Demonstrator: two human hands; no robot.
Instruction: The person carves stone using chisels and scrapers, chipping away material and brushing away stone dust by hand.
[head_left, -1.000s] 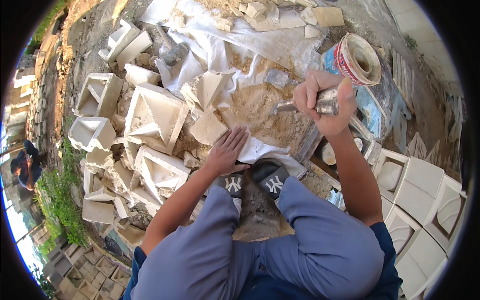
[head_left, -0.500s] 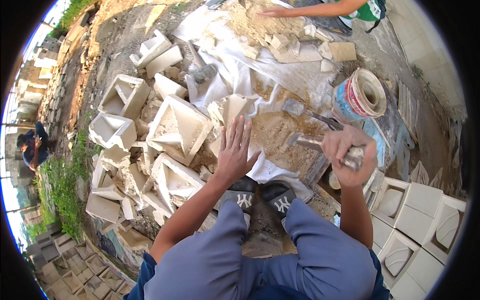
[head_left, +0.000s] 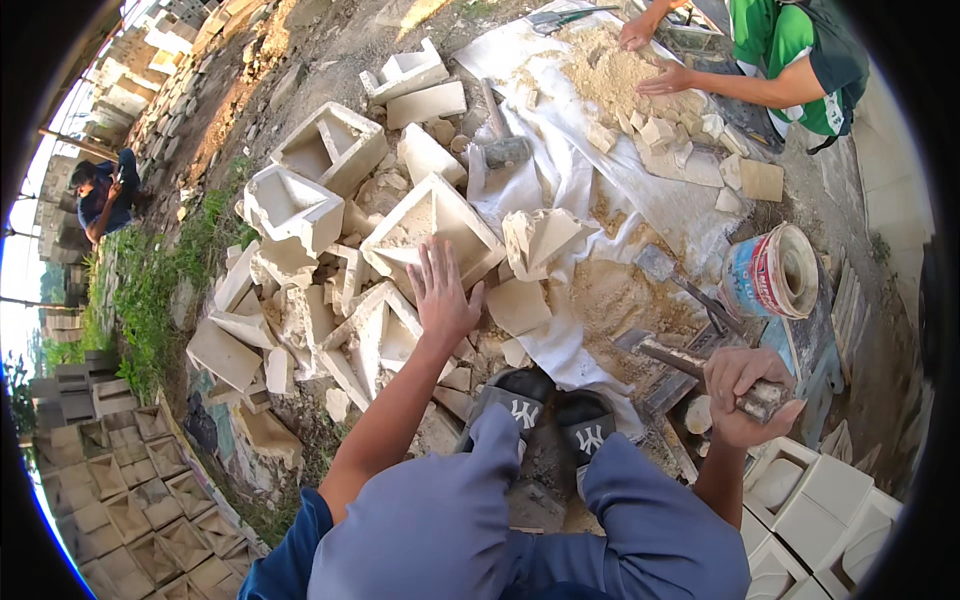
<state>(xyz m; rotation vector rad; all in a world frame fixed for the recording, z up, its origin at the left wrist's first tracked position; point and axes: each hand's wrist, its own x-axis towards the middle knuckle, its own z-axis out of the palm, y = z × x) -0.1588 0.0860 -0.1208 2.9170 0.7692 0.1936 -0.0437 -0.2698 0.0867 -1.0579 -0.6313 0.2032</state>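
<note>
My left hand (head_left: 445,300) is stretched out with its fingers apart, palm down, holding nothing. Its fingertips overlap the near edge of a pale hollow block (head_left: 440,218); I cannot tell if they touch it. In my right hand (head_left: 745,395), wrapped in closed fingers, is a flat-bladed hand tool (head_left: 672,355) with a mortar-crusted handle. Its blade points left, above a patch of sandy mix (head_left: 610,300). A second flat-headed tool (head_left: 655,262) lies just beyond. Right of the left hand sits a broken block piece (head_left: 540,240).
Broken blocks (head_left: 330,145) are heaped at the left, beside a hammer (head_left: 500,150). A bucket (head_left: 770,270) stands at the right. White sacking (head_left: 560,150) spreads ahead, where a co-worker's hands (head_left: 665,78) touch a sand pile. Pale blocks (head_left: 815,510) line the lower right. Another person (head_left: 103,198) is far left.
The view has swung left, so the scene sits further right. My left hand has shifted left, from the broken piece to the hollow block. My right hand keeps its hold on the tool.
</note>
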